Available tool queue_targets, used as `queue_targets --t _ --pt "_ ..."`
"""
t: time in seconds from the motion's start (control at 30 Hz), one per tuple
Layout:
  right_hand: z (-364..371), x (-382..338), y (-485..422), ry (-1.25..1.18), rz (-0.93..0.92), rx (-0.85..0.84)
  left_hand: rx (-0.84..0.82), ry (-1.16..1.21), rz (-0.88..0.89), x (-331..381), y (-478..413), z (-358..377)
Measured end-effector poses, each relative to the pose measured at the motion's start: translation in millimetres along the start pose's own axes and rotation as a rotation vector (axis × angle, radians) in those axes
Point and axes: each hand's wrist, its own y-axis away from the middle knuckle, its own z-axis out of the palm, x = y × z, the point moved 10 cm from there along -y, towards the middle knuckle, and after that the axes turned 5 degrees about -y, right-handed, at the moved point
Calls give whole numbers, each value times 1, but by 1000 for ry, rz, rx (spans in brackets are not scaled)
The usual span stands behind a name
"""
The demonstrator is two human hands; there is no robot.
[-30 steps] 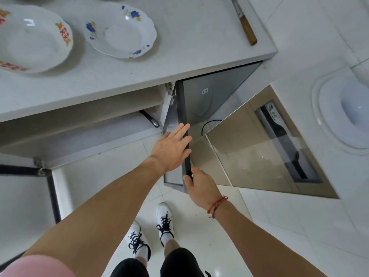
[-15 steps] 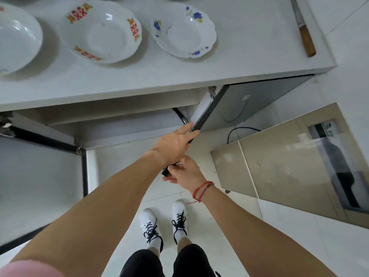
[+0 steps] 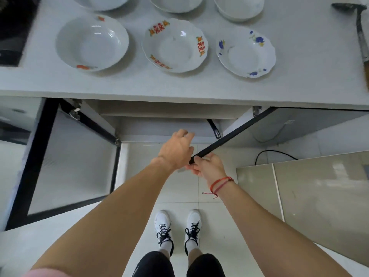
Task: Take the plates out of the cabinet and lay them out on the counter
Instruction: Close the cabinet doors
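Overhead, the pale grey stone worktop (image 3: pixel 179 84) carries the plates near its front edge: a white deep plate with orange rim marks (image 3: pixel 91 42) toward the left, a white scalloped plate with red motifs (image 3: pixel 174 46) at the middle, a white scalloped plate with blue flowers (image 3: pixel 246 51) toward the right. More white dishes sit along the back edge, cut off. Below, the black-framed frosted cabinet door (image 3: pixel 65 166) hangs open on the left; the black-edged right door (image 3: pixel 229 139) is half swung. Right hand (image 3: pixel 209 166) pinches that door's free corner. Left hand (image 3: pixel 176 149) hovers loose, fingers curled on nothing. Glazed ceramic: stiff, slick, chips easily, probably moderate weight; best gripped by the rim, thumb on top.
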Motion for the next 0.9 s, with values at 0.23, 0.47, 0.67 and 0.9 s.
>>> queue_targets --t 0.23,0.47,0.67,0.9 --pt "9 -1 0 50 -26 43 141 -14 -295 -93 67 -29" --pt "13 -5 -1 41 -54 82 214 -65 -658 -196 167 -46" --pt "17 -12 5 52 -66 89 266 -146 -935 -268 248 -69" --pt "17 -10 1 57 -85 97 184 -94 -1083 -304 286 -59"
